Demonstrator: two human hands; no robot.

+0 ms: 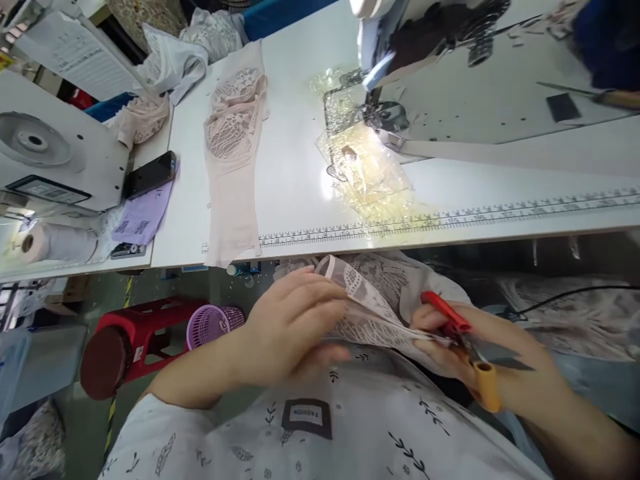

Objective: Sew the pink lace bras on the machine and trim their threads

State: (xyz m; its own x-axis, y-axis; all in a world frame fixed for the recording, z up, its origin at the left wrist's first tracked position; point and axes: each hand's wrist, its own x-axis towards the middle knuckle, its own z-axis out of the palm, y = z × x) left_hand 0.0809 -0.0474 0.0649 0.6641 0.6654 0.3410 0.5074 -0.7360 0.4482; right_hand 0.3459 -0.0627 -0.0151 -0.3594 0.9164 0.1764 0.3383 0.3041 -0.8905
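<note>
A pale lace bra (373, 300) stretches between my two hands, below the table's front edge and above my lap. My left hand (295, 320), slightly blurred, has its fingers curled over the bra's left part. At the other end, my right hand (480, 333) pinches the bra's edge between thumb and fingers. That same hand also carries a pair of scissors (463, 340) with one red and one yellow handle; their dark blades point right, away from the lace. Another beige lace bra (233, 140) lies lengthwise on the white table, its lower end overhanging the front edge.
A sewing machine (375, 93) stands on the table (295, 167), with a printed ruler (450, 220) along the front. Left are a phone (150, 175), a thread cone (60, 243) and a second machine (55, 147). A red stool (145, 333) and purple basket (213, 325) are on the floor.
</note>
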